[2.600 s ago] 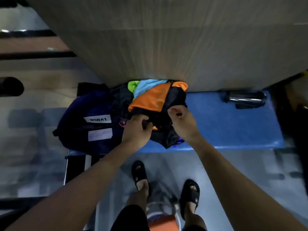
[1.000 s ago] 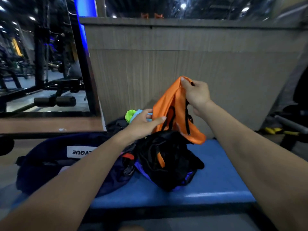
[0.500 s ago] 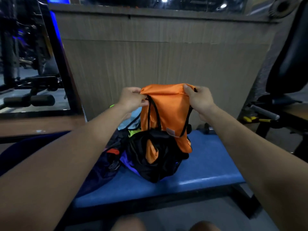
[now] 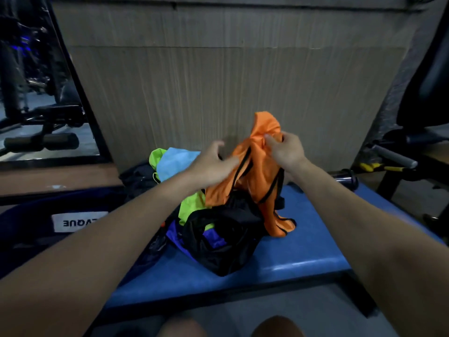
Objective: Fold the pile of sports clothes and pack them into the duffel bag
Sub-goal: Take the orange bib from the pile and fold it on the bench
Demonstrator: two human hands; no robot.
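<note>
A wood-grain wall (image 4: 243, 76) stands beyond your hands. Below them runs the blue table (image 4: 291, 254), and your two bare forearms reach out over it. Left of your left hand, the dark duffel (image 4: 36, 229) lies on the table, its white label showing beneath your left forearm. Under and between your hands sits the pile (image 4: 218, 234): black fabric on top, with purple, lime green and light blue pieces showing at its left and far edges. The pile touches the duffel's near end. The orange top (image 4: 257, 176), trimmed in black, is raised above the pile and drapes down onto it, its lower hem resting on the table just below your right hand. Your right hand (image 4: 286, 149) pinches the bunched upper part of the orange top between thumb and fingers. Your left hand (image 4: 213, 164) is blurred, fingers spread and loosely bent against the top's left edge, not gripping it. A metal bottle (image 4: 345, 177) lies on the table just right of your right wrist.
</note>
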